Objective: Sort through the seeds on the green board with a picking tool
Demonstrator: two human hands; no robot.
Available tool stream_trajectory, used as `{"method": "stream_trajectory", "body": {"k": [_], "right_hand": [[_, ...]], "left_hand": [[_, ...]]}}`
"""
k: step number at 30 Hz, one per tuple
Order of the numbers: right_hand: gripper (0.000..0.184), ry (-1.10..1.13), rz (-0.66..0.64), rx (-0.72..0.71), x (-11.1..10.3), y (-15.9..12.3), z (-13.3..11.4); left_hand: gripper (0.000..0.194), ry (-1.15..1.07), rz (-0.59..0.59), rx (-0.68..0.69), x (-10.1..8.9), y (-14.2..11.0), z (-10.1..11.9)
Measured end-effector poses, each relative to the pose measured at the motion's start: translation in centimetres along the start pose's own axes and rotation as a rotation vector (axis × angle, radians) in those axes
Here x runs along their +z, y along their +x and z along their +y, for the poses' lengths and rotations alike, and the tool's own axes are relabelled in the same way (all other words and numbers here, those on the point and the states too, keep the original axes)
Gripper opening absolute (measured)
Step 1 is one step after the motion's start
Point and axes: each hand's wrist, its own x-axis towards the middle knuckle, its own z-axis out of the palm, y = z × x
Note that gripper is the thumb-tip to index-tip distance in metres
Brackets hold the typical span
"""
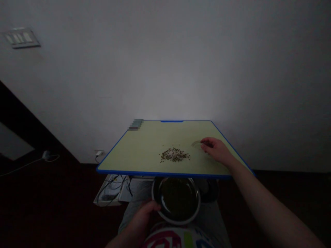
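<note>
Probably stiff and weighty, the bowl wants the rim grip the left hand gives, while, apart, the right hand pinches a clear curved piece.

This is most probably a room in a home, because the wall is plain and pale and carries a panel of switches and, low down, a white plug. A small desk with blue edges stands close to this wall, a box with cables shows below it, and a seated person has a bowl at the lap.
</note>
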Motion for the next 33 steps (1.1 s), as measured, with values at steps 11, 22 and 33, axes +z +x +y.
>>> {"method": "stream_trajectory", "body": {"k": [11,22,33], "right_hand": [[0.025,-0.075,-0.020,-0.076,2.0,-2.4,0.2],[0.026,-0.209,-0.075,-0.109,2.1,-2.4,-0.3],[0.025,-0.146,-0.125,-0.113,1.8,-2.4,-0.2]], "left_hand": [[0.038,-0.034,0.013,-0.015,0.4,-0.4,0.2],[0.031,-0.017,0.055,-0.008,0.3,-0.3,0.1],[0.021,0.011,0.053,-0.020,0.3,-0.3,0.2]]}}
